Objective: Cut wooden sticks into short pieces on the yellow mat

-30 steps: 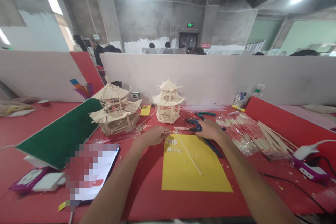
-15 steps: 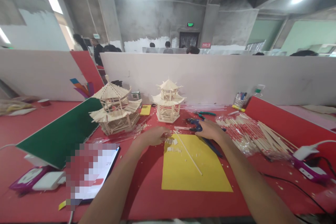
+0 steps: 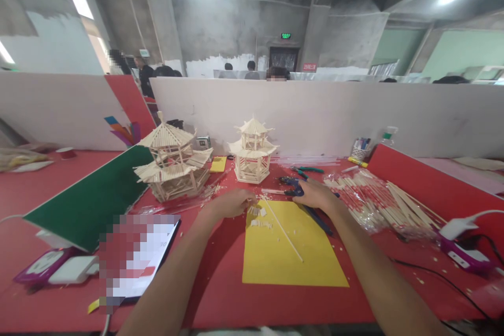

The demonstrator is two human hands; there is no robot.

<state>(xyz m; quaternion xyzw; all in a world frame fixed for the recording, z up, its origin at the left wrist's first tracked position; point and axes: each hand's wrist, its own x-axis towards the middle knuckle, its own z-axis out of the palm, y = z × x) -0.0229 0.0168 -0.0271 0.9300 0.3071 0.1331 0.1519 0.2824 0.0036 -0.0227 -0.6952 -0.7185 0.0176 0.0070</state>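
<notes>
My left hand (image 3: 238,202) is closed at the upper left edge of a yellow sheet (image 3: 291,273), fingers bent together; what they hold, if anything, is too small to tell. Small pale wood pieces (image 3: 261,224) lie in short rows beside it, and a thin stick (image 3: 284,232) slants across the sheet. My right hand (image 3: 314,192) rests with bent fingers on the dark blue pliers (image 3: 318,219) at the sheet's upper right. Behind the hands stand a small wooden pagoda model (image 3: 253,157) and, to the left, a larger one (image 3: 173,163) with an uneven lower roof.
Bagged wooden sticks (image 3: 370,199) lie at the right, with green-handled pliers (image 3: 309,170) behind. A tablet (image 3: 153,257), a green board (image 3: 90,194) and a purple power strip (image 3: 43,268) are at the left. A pale partition (image 3: 315,115) runs along the back.
Both hands stay almost where they were. Beyond the partition, a person's head has shifted to the left.
</notes>
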